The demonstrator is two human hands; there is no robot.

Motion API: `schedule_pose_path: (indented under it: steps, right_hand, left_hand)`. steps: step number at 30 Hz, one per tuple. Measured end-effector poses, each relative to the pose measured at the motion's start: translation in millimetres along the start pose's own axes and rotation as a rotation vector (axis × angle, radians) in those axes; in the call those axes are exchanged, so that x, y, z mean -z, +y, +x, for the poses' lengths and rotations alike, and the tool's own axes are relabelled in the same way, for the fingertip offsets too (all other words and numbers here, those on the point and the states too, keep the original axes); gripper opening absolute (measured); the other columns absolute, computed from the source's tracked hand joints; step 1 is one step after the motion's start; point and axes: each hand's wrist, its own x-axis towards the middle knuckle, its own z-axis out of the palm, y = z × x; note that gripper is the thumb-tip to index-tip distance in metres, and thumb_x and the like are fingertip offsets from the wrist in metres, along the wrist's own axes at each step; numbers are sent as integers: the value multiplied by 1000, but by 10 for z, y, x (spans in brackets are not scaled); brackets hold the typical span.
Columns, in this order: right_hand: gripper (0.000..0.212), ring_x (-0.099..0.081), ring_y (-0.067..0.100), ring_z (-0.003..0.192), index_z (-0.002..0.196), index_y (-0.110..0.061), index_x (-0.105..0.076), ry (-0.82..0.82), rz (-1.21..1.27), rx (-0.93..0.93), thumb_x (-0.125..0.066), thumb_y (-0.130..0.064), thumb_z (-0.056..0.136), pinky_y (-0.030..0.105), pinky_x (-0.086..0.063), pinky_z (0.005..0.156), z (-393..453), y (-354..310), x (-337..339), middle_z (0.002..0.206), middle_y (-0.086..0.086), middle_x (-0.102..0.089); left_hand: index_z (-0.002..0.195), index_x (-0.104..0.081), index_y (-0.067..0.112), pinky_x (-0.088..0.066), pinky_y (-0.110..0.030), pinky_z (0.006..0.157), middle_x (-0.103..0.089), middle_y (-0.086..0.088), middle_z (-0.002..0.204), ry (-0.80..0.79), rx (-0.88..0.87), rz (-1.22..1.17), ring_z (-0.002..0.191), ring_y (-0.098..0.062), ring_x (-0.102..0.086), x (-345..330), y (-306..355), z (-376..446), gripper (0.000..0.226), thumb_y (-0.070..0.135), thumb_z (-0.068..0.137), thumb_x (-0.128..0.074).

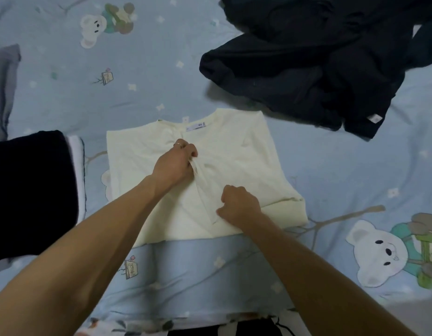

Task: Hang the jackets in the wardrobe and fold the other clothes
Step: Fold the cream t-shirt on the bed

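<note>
Cream shirt (234, 161) lay part-folded on the bed (331, 190), collar away from the person. Left hand (173, 163) and right hand (239, 204) each pinched a ridge of its fabric, fingers curled. Risk: uneven pull could skew the fold or undo the tucked sides. Dark clothes (319, 64) lay heaped nearby, unfolded.

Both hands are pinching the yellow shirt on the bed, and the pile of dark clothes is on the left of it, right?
Not quite. The head view shows the pile of dark clothes on the right. Both the left hand and right hand do pinch the yellow shirt on the bed.
</note>
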Motion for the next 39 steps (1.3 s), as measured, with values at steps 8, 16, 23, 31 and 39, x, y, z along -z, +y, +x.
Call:
schedule_pose_path:
  steps: [8,16,23,31,39]
  right_hand:
    - [29,-45,16,72,67,-23,-40,162,338,23,-64,-25,83,29,-35,65,12,114,259,69,-9,-43]
    - [10,-51,-3,63,88,-20,-61,684,634,112,-55,-13,88,10,-37,54,285,258,1272,75,-11,-59]
    - [15,-55,-1,71,93,-17,-62,766,617,220,-51,-7,93,7,-40,60,763,331,1707,83,-8,-63]
    - [15,-53,-3,67,92,-18,-59,775,616,267,-50,-6,92,9,-39,60,964,531,1630,80,-9,-62]
    - [54,-40,21,137,148,-17,-38,461,301,119,-55,-12,97,28,-31,111,1176,548,1794,150,3,-42]
  left_hand:
    - [119,-59,14,-51,-40,79,-49,-10,127,-5,-4,-12,97,-31,-60,9,-18,-31,32,10,88,-51]
    - [127,-61,17,-48,-39,93,-65,-9,122,-48,63,-113,113,-30,-58,343,410,493,37,27,91,-61]
    - [96,-49,24,-53,-35,69,-64,4,89,37,155,-344,73,-23,-64,366,559,889,14,24,85,-58]
    - [82,-60,22,-39,-19,59,-58,4,90,67,90,-352,79,-18,-58,353,602,1167,11,19,79,-70]
    - [140,-39,21,-46,-38,91,-39,-11,135,83,15,-209,104,-30,-56,152,628,1118,60,12,86,-63]
